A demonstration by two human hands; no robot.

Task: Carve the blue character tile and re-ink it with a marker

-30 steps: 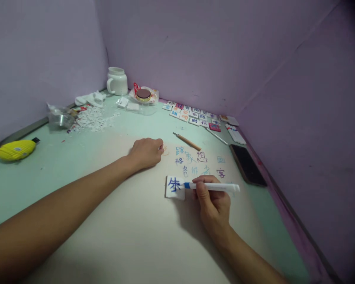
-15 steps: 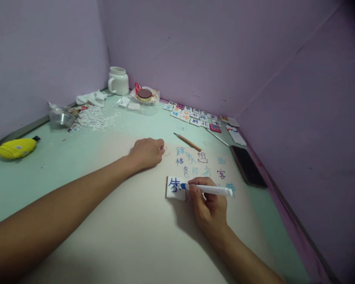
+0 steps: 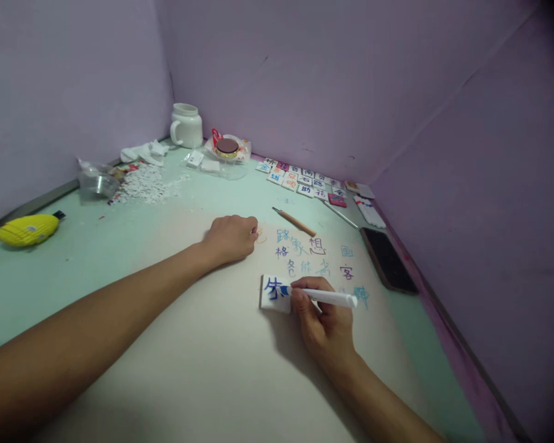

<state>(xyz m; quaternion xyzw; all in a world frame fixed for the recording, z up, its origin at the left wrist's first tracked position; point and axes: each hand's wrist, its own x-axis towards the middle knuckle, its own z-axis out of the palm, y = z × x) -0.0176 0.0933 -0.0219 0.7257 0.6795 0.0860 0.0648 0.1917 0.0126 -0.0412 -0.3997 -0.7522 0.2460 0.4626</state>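
My right hand [image 3: 325, 320] grips a white marker pen [image 3: 327, 297] with a blue end pointing left. The pen's tip is over a small white square tile [image 3: 276, 303] bearing a dark blue handwritten Chinese character; whether it touches the surface is hard to see. The tile lies on the table, just left of my right fingers. My left hand [image 3: 231, 239] rests on the tabletop farther up and to the left, its fingers curled in and its palm hidden. Several coloured characters [image 3: 316, 246] are written directly on the table between and beyond my hands.
A wooden-handled carving tool [image 3: 295, 222] and a phone [image 3: 388, 259] lie to the right. Rows of lettered tiles [image 3: 307, 180] line the back wall. Farther left are a white mug [image 3: 187, 126], white scraps [image 3: 148, 183], a plastic cup [image 3: 96, 183] and a yellow object [image 3: 28, 231].
The marker's rear end has swung slightly left with my right hand, while its tip stays over the tile's character. My left hand rests in the same place.
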